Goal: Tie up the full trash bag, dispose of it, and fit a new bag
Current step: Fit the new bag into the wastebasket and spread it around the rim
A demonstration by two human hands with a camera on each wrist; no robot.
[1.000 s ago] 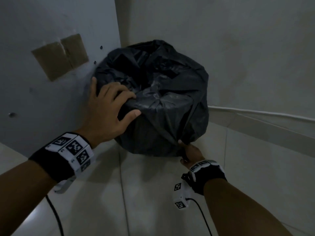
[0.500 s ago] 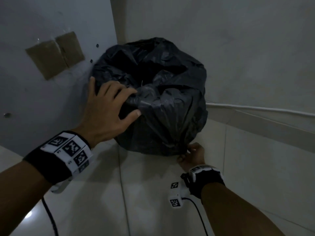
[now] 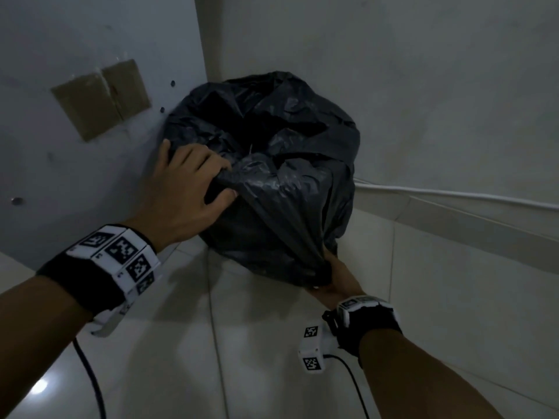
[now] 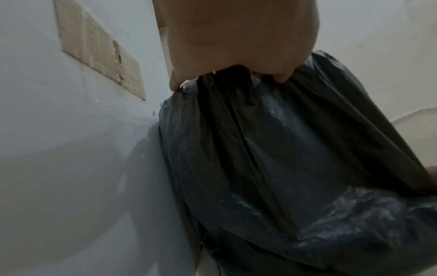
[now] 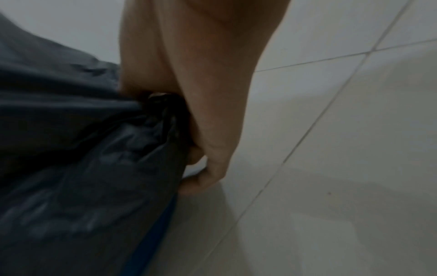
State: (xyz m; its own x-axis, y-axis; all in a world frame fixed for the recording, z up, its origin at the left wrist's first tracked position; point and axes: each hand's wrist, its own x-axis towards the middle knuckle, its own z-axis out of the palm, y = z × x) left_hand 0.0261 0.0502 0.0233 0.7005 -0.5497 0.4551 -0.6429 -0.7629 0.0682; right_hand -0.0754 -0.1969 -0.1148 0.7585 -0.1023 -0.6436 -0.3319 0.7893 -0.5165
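- In the centre of the head view, a black trash bag (image 3: 272, 164) is sitting in the corner where two pale walls meet, its plastic draped down over whatever stands beneath it; a thin blue edge is showing under the plastic low in the right wrist view.
- At the upper left of that view, two brown cardboard patches (image 3: 102, 98) are sticking to the grey-blue wall (image 3: 60, 182), which is pressing close against the bag's left side and crowding the left hand's reach.
- At the right, a thin white cable (image 3: 453, 193) is running along the base of the cream wall, well apart from the bag.
- Across the lower half, a glossy tiled floor (image 3: 242, 358) is lying under both forearms, with dark wires trailing from the wrist bands.
- The left hand (image 3: 184, 189) is reaching in from the lower left, palm down on the bag's near rim, fingers curling over a bunched fold and thumb closing under it, clamping the plastic.
- The right hand (image 3: 335, 279) is stretching low at the lower centre-right, knuckles toward the floor, fingers and thumb closing tight on a gathered twist at the bag's hanging bottom edge.
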